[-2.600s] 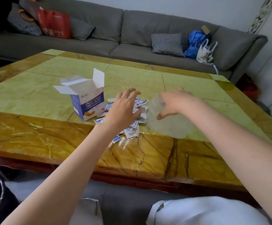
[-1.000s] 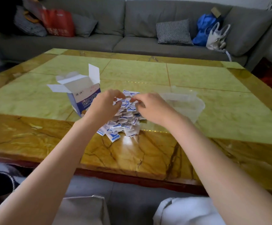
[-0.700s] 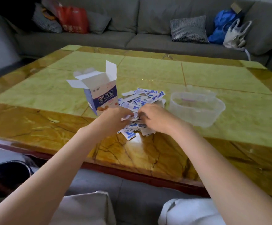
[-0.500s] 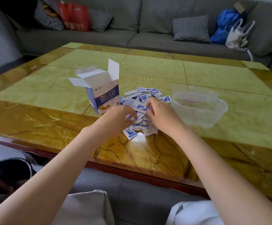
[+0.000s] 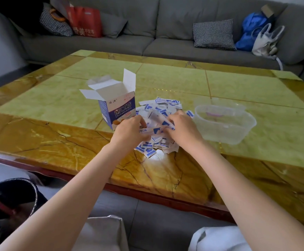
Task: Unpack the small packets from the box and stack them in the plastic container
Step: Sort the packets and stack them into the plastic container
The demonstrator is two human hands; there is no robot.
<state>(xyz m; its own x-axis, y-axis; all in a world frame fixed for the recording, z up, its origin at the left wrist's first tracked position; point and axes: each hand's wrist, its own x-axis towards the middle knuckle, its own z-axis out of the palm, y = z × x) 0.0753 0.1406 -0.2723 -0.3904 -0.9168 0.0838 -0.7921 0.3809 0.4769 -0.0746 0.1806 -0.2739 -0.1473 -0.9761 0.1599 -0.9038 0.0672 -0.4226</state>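
A blue-and-white box [image 5: 119, 111] stands upright with its flaps open on the green and amber table [image 5: 57, 140]. To its right lies a heap of several small white-and-blue packets [image 5: 159, 109]. My left hand [image 5: 129, 132] and my right hand [image 5: 183, 128] are both over the heap's near side, fingers curled, pinching packets between them. A clear plastic container [image 5: 225, 124] sits right of the heap, close to my right hand; it looks empty.
A grey sofa [image 5: 165, 33] runs behind the table with a red bag [image 5: 86, 21], checked cushions [image 5: 213, 34] and a blue bag [image 5: 252, 28]. A dark bin [image 5: 8, 211] stands low at my left. The table's near edge [image 5: 147, 193] is just past my forearms.
My right hand set the container down right of the heap and joined my left hand in the packets. Both hands now gather packets; the camera view shifted slightly.
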